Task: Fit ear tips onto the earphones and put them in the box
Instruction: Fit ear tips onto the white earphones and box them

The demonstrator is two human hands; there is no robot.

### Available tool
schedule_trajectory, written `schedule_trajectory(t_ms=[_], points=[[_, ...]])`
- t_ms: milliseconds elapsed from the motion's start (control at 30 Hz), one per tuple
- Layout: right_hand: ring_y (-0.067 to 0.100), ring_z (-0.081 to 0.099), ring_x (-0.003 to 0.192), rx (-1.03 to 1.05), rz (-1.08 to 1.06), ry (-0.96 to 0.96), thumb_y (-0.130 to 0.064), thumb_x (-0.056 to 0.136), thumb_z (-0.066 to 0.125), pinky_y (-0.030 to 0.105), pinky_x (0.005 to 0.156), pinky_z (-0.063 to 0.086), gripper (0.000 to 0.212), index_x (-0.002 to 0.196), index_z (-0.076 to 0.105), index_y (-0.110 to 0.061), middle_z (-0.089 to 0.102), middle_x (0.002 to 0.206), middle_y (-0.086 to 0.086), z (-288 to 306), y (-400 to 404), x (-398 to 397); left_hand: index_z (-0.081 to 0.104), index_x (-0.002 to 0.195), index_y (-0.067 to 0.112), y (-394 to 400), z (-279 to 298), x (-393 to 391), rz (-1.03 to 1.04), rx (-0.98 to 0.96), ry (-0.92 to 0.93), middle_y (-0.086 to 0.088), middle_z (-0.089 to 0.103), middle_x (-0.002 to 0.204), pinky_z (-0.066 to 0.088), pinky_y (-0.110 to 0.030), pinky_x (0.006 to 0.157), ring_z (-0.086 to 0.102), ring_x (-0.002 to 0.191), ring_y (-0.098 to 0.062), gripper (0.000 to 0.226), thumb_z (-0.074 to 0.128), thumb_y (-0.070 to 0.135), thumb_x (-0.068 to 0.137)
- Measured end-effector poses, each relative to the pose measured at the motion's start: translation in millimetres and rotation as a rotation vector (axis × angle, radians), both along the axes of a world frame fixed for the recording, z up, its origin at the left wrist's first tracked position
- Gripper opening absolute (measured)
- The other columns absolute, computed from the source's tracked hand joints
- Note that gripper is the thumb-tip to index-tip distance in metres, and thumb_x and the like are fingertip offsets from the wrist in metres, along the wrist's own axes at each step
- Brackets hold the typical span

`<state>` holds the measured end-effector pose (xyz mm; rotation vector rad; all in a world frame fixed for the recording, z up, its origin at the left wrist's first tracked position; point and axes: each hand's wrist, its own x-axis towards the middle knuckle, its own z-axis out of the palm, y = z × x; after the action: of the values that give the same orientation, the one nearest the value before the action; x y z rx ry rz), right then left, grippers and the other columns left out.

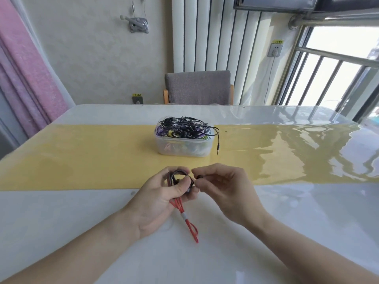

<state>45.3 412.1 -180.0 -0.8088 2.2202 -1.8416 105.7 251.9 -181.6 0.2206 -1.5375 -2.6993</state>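
Note:
My left hand (162, 198) grips a coiled pair of red-cabled earphones (185, 218) above the near part of the table; the red cable loops hang down below my palm to the tabletop. My right hand (223, 187) pinches a small dark ear tip (200, 176) between thumb and forefinger, right beside the earbud end held at my left fingertips. A clear plastic box (182, 144) stands farther back on the yellow runner, heaped with tangled black, purple and green earphones. One black cable with a jack plug (217, 148) hangs over the box's right side.
The glossy white table (82, 232) carries a yellow runner (92, 156) across its middle. A grey chair (198, 88) stands behind the far edge. A window with railings is at the right, a pink curtain at the left.

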Motion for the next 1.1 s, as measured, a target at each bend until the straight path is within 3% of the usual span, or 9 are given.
schedule_trajectory(t_ms=[100,167,267,400,567,667,800,933,1100], points=[[0.013,0.074,0.083,-0.022,-0.004,0.056,-0.004,0.087,0.075,0.027,0.082,0.058,0.016,0.096,0.076,-0.016,0.078,0.086,-0.003,2.1,2.5,1.5,0.056,0.103,0.002,-2.6,-2.1,-0.1,0.043,-0.001,0.0,-0.017,0.064,0.083,0.059,-0.029,0.074,0.067,0.076,-0.03,0.031,0.064,0.0,0.074],[0.014,0.075,0.084,-0.026,0.013,0.058,-0.005,0.088,0.074,0.026,0.082,0.058,0.012,0.097,0.075,-0.013,0.078,0.087,-0.004,1.6,3.4,3.5,0.052,0.101,0.006,-2.2,-1.9,1.6,0.053,-0.048,-0.004,-0.014,0.067,0.078,0.059,-0.027,0.066,0.068,0.068,-0.027,0.03,0.066,0.008,0.074],[0.014,0.075,0.082,-0.061,0.041,0.032,-0.004,0.089,0.073,0.026,0.078,0.056,0.007,0.095,0.073,-0.008,0.078,0.086,0.001,0.1,5.8,7.1,0.046,0.101,0.009,1.4,0.0,7.0,0.036,-0.204,0.002,-0.013,0.063,0.074,0.044,-0.025,0.044,0.057,0.049,-0.022,0.031,0.064,0.024,0.08],[0.015,0.069,0.072,-0.105,0.102,-0.001,-0.003,0.09,0.07,0.027,0.075,0.055,0.011,0.091,0.075,-0.013,0.076,0.076,0.009,2.1,5.3,13.7,0.046,0.1,0.0,5.2,-4.4,9.9,-0.007,-0.388,0.007,-0.01,0.058,0.072,0.035,-0.024,0.039,0.05,0.044,-0.021,0.045,0.048,0.044,0.09],[0.01,0.069,0.073,-0.162,0.151,-0.125,-0.003,0.086,0.071,0.021,0.075,0.053,0.015,0.088,0.077,-0.016,0.076,0.082,0.002,3.5,4.9,16.0,0.041,0.095,-0.001,4.7,-5.0,11.3,0.007,-0.536,0.006,-0.011,0.058,0.066,0.036,-0.025,0.035,0.055,0.045,-0.029,0.05,0.038,0.05,0.094],[0.01,0.068,0.075,-0.136,0.196,-0.183,-0.017,0.081,0.071,0.024,0.077,0.055,0.013,0.092,0.077,-0.016,0.077,0.083,0.002,5.3,6.0,17.9,0.039,0.093,0.001,4.0,-3.1,12.5,0.069,-0.661,-0.027,-0.004,0.051,0.06,0.031,-0.022,0.036,0.045,0.039,-0.021,0.051,0.035,0.052,0.094],[0.02,0.071,0.081,-0.177,0.171,-0.27,-0.014,0.075,0.076,0.027,0.076,0.056,0.023,0.096,0.075,-0.006,0.078,0.094,0.008,3.0,5.6,16.9,0.037,0.09,0.0,6.2,-2.7,11.7,0.155,-0.669,0.023,-0.002,0.044,0.057,0.03,-0.024,0.038,0.035,0.041,-0.015,0.042,0.039,0.041,0.097],[0.019,0.072,0.074,-0.22,0.122,-0.383,-0.01,0.067,0.08,0.023,0.074,0.056,0.027,0.093,0.076,-0.004,0.077,0.089,0.014,2.7,6.3,15.8,0.043,0.085,0.013,4.8,-7.9,11.6,0.204,-0.797,0.12,0.008,0.048,0.055,0.034,-0.025,0.045,0.04,0.048,-0.013,0.036,0.042,0.048,0.091],[0.019,0.07,0.072,-0.152,0.137,-0.361,-0.016,0.067,0.081,0.025,0.074,0.055,0.021,0.086,0.08,-0.008,0.077,0.084,0.014,3.8,5.6,17.1,0.041,0.08,0.026,1.6,-12.7,14.0,0.246,-0.982,0.233,0.011,0.045,0.057,0.033,-0.03,0.053,0.039,0.05,-0.014,0.029,0.039,0.052,0.093]])
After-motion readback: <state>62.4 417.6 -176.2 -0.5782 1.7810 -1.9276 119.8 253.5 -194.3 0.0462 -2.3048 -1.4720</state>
